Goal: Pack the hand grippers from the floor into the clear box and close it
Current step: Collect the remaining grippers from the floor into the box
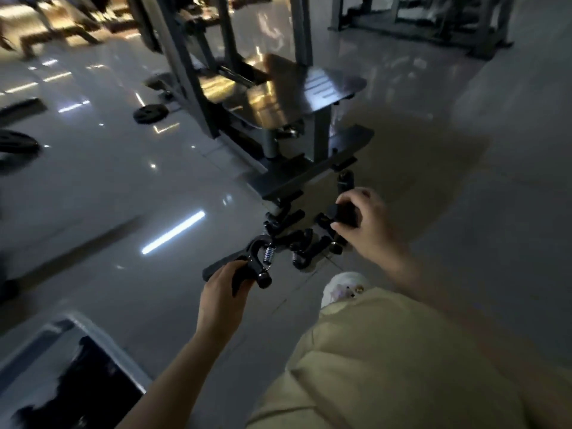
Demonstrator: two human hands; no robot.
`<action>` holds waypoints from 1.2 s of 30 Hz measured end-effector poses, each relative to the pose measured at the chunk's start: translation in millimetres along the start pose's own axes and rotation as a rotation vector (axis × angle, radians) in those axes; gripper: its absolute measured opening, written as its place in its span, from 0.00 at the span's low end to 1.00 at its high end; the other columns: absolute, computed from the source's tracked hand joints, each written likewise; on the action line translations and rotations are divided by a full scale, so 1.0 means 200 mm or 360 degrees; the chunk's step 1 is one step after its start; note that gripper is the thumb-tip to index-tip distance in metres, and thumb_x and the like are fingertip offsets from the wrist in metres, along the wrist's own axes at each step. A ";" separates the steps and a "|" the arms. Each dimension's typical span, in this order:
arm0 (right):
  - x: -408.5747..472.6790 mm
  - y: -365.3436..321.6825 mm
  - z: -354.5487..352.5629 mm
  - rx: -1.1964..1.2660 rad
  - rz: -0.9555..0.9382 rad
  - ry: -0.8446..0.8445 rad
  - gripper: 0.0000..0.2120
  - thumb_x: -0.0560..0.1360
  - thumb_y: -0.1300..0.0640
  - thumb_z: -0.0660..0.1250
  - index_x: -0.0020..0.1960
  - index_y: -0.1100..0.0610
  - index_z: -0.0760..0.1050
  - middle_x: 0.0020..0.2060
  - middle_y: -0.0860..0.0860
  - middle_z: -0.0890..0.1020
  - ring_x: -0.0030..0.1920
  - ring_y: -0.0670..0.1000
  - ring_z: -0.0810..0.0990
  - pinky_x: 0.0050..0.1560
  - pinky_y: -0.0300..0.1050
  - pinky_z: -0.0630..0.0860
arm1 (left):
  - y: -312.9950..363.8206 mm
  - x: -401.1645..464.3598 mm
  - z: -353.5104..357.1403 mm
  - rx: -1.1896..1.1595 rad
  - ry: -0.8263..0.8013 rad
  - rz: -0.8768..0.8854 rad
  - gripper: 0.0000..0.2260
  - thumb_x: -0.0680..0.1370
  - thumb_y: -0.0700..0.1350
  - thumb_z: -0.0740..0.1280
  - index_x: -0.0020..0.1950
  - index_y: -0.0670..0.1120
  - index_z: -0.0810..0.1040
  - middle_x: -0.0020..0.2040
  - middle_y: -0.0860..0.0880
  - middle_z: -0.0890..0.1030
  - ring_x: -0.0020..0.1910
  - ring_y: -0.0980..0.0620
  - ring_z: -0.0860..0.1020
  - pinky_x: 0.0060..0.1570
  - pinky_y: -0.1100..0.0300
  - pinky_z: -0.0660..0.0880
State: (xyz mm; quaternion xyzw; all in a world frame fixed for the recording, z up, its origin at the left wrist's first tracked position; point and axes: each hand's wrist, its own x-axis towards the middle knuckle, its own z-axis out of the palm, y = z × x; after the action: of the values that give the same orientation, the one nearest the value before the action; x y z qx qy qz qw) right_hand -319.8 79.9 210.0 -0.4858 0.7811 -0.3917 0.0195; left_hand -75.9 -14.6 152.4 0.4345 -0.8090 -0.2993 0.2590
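Observation:
My left hand [224, 287] grips a black hand gripper [258, 258] with a silver spring, lifted just above the floor. My right hand [365, 221] curls round the handle of another black hand gripper [343, 212] at the right side of the pile. Between the two hands a pile of black hand grippers [297, 239] lies on the shiny grey floor. The clear box [40, 345] stands open at the bottom left, with dark shapes inside it that I cannot make out.
A grey gym machine [278, 119] with a metal footplate stands right behind the pile. Black weight plates [151, 113] lie on the floor at the left. My knee in beige trousers [387, 351] and a white shoe [343, 287] fill the lower right.

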 end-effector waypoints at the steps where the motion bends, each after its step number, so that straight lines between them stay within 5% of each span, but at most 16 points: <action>1: 0.02 -0.08 0.02 -0.0012 -0.0115 0.0017 0.18 0.64 0.61 0.76 0.51 0.56 0.74 0.51 0.53 0.75 0.47 0.56 0.78 0.48 0.55 0.77 | -0.03 -0.02 -0.07 -0.0018 0.0066 -0.0022 0.11 0.74 0.38 0.69 0.56 0.43 0.79 0.50 0.48 0.81 0.45 0.51 0.78 0.44 0.59 0.73; 5: 0.06 -0.37 0.18 -0.0068 -0.0485 -0.0011 0.28 0.64 0.60 0.76 0.57 0.58 0.65 0.46 0.55 0.79 0.43 0.58 0.80 0.41 0.52 0.77 | -0.18 -0.07 -0.30 -0.0017 0.0316 -0.0140 0.11 0.73 0.39 0.71 0.55 0.43 0.80 0.48 0.49 0.82 0.43 0.55 0.77 0.41 0.65 0.70; 12: 0.13 -0.58 0.73 0.0030 -0.0516 -0.0315 0.41 0.64 0.56 0.77 0.71 0.56 0.60 0.63 0.56 0.75 0.60 0.58 0.76 0.56 0.58 0.74 | -0.58 -0.19 -0.56 0.0004 0.0640 -0.0524 0.10 0.72 0.38 0.71 0.53 0.43 0.81 0.45 0.50 0.82 0.43 0.53 0.78 0.43 0.61 0.71; 17: 0.17 -0.77 1.02 -0.0004 -0.0588 -0.0576 0.43 0.64 0.53 0.75 0.73 0.49 0.57 0.60 0.55 0.73 0.55 0.55 0.75 0.57 0.54 0.72 | -0.83 -0.31 -0.65 -0.0011 0.0800 -0.0827 0.10 0.72 0.38 0.71 0.53 0.43 0.80 0.44 0.55 0.78 0.41 0.57 0.75 0.40 0.71 0.67; 21: 0.13 -0.91 1.20 -0.0045 -0.0799 -0.0737 0.43 0.64 0.53 0.76 0.74 0.49 0.58 0.52 0.55 0.74 0.48 0.55 0.75 0.49 0.48 0.72 | -0.99 -0.42 -0.72 0.0008 0.0863 -0.1002 0.10 0.72 0.37 0.71 0.53 0.42 0.80 0.44 0.54 0.78 0.43 0.54 0.76 0.45 0.63 0.68; 28: 0.07 -0.95 1.34 -0.0186 -0.0948 -0.0974 0.45 0.65 0.46 0.74 0.75 0.44 0.53 0.54 0.52 0.73 0.47 0.55 0.76 0.41 0.42 0.68 | -1.18 -0.63 -0.78 0.0131 0.0707 -0.1200 0.12 0.74 0.40 0.69 0.56 0.48 0.78 0.47 0.50 0.82 0.43 0.46 0.81 0.45 0.46 0.78; 33: 0.00 -1.06 1.50 -0.0063 -0.1093 -0.1084 0.43 0.66 0.46 0.73 0.75 0.45 0.54 0.55 0.53 0.74 0.48 0.56 0.78 0.40 0.45 0.73 | -1.10 -0.69 -0.77 0.0251 0.0660 -0.1229 0.07 0.79 0.41 0.62 0.55 0.43 0.76 0.41 0.50 0.80 0.39 0.49 0.78 0.36 0.59 0.72; 36: -0.05 -1.12 1.54 0.0025 -0.1179 -0.1094 0.43 0.66 0.45 0.72 0.74 0.44 0.53 0.54 0.52 0.74 0.46 0.55 0.78 0.40 0.48 0.76 | -1.06 -0.69 -0.74 -0.0097 0.0809 -0.1394 0.06 0.80 0.42 0.59 0.46 0.47 0.74 0.37 0.53 0.78 0.35 0.57 0.76 0.33 0.71 0.69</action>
State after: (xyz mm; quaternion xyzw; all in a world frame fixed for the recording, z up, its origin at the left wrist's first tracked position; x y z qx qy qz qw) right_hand -22.4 -144.4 135.2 -0.8311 0.5017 -0.1955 0.1389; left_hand 208.0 -28.1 81.4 0.7844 -0.4532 -0.2881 0.3105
